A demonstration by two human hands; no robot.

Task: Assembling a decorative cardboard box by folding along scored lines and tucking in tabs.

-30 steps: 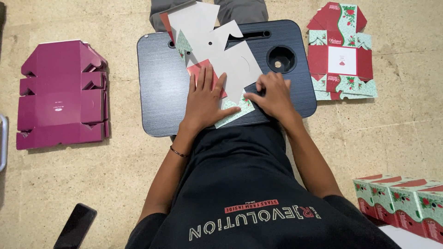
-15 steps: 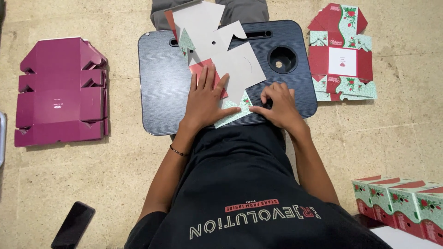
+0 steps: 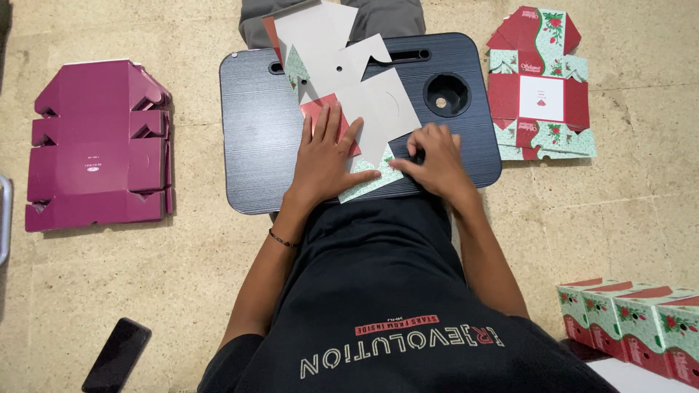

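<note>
Where the person sits cross-legged on the speckled stone floor point(image 3: 182, 284), a dark lap desk point(image 3: 255, 138) lies across the knees as a firm work surface, its round cup hole point(image 3: 445, 94) at the far right. Left of it rests a stack of flat magenta box blanks point(image 3: 95, 145); to the right, a stack of flat red-and-green printed box blanks point(image 3: 542, 87); at near right, a row of assembled printed boxes point(image 3: 633, 313). On the desk lies the unfolded carton blank point(image 3: 349, 87), grey inner side up, its long axis running from the near edge toward far left, the far end overhanging the desk. The left hand point(image 3: 328, 156) presses flat on it, fingers spread wide, apparently to pin it in place. The right hand point(image 3: 433, 156) has fingers curled narrow, pinching a near flap point(image 3: 368, 178) along its crease. A black phone point(image 3: 116, 355) lies at near left.
</note>
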